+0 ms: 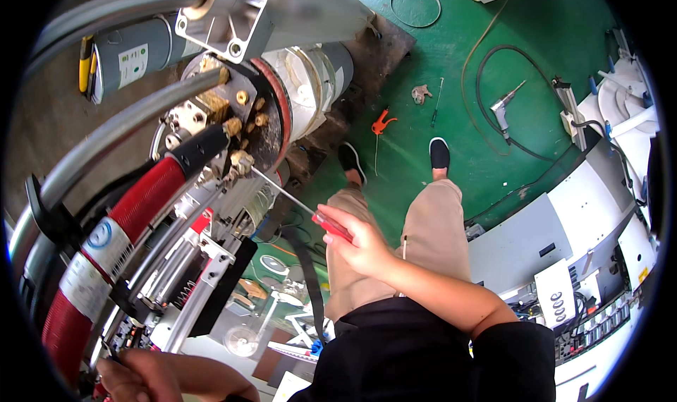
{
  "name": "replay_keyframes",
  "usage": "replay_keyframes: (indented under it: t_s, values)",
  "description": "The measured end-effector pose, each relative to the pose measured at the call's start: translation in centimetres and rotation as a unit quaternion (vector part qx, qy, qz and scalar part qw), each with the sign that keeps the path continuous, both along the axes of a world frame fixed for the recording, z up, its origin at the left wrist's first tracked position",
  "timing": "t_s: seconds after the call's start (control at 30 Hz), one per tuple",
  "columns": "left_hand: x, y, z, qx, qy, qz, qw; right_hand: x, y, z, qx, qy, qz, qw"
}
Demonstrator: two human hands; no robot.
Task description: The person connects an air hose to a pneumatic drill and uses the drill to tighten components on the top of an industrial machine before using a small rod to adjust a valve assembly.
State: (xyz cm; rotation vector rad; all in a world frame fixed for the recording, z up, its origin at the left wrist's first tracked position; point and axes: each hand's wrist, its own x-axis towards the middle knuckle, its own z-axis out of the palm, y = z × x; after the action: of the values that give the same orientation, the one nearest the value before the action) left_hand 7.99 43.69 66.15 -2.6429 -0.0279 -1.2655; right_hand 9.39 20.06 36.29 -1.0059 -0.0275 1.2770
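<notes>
My right hand (363, 248) is closed around the red handle of a screwdriver (331, 226). Its thin metal shaft reaches up and left, the tip meeting a pale, grimy fitting (242, 162) on the round dark flange (262, 144) of a machine. Far down at the lower left, my left hand (137, 375) has its fingers curled in beside metal rods and tubing; what it grips is hidden. A thick red hose (144, 194) with a black end sleeve runs between that hand and the flange.
Bent metal pipes (127, 123) cross the upper left, near a grey drum (134, 58). On the green floor lie an orange-handled air blow gun (383, 123), a pneumatic tool (502, 111) on a black hose, a thin screwdriver (438, 102) and a crumpled rag (421, 93). White cabinets (578, 197) stand at right.
</notes>
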Motion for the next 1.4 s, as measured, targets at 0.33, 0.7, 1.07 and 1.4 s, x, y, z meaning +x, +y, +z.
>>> replay_keyframes:
  t_s: [0.33, 0.7, 1.07, 1.4]
  values:
    - [-4.1, -10.6, -10.2, -0.306, -0.259, 0.095, 0.911, 0.6, 1.3, 1.0, -0.114, -0.442, 0.059, 0.888]
    - [-4.2, -13.5, -29.7, -0.973, -0.166, 0.069, 0.148, 1.9, 2.4, -1.7, -0.058, -0.506, 0.077, 0.857]
    - [-4.6, -12.1, -29.1, -0.957, -0.080, 0.181, 0.213, -1.4, 2.4, -2.8, -0.040, -0.355, 0.030, 0.934]
    - [-3.2, -10.8, -26.9, -0.942, -0.023, 0.224, 0.247, 2.0, 2.8, 1.3, -0.032, 0.004, 0.054, 0.998]
